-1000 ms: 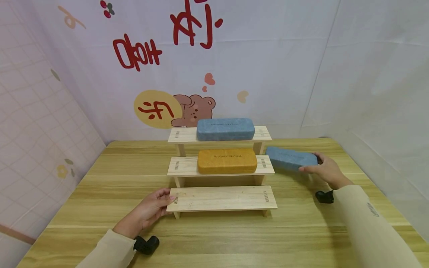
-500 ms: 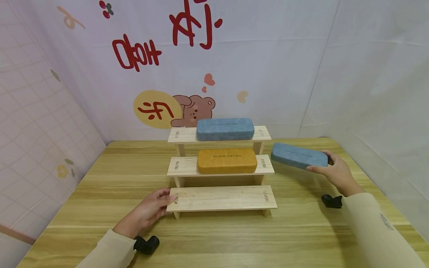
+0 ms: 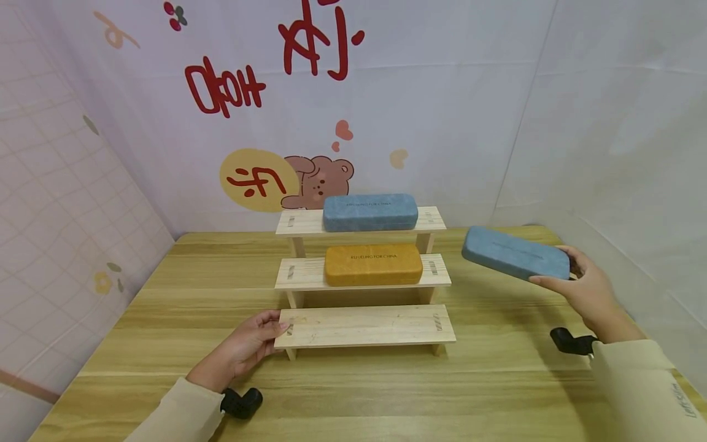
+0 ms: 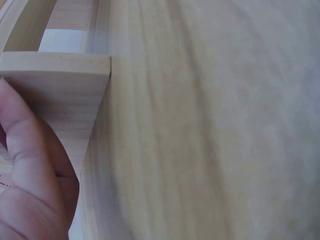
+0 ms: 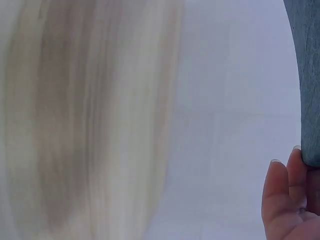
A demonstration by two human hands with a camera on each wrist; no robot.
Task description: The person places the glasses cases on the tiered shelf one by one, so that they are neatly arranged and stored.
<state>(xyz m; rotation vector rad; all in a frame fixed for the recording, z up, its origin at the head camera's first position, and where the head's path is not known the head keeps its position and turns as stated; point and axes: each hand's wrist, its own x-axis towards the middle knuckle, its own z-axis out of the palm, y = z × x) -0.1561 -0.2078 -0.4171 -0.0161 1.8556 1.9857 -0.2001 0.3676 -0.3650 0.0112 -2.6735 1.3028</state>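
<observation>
My right hand [image 3: 591, 291] grips the right end of a blue glasses case [image 3: 513, 252], held tilted over the table right of a three-step wooden display stand [image 3: 364, 325]. In the right wrist view the blue case [image 5: 310, 85] shows only at the edge, with fingertips at its lower end. My left hand [image 3: 251, 347] holds the left end of the stand's lowest shelf, thumb on top; the left wrist view shows the fingers beside the stand's wooden end [image 4: 60, 95]. A second blue glasses case [image 3: 370, 213] lies on the top shelf, and an orange glasses case [image 3: 374, 265] on the middle one.
The stand is on a wood-grain table [image 3: 353, 399]. Behind it hangs a white cloth backdrop [image 3: 453, 92] with red lettering and a printed bear; more cloth closes off both sides. Each wrist wears a black device, such as the left strap mount [image 3: 242, 403].
My right hand has carried the blue glasses case rightward and up, away from the stand. The left hand and the two cases on the shelves have stayed in place.
</observation>
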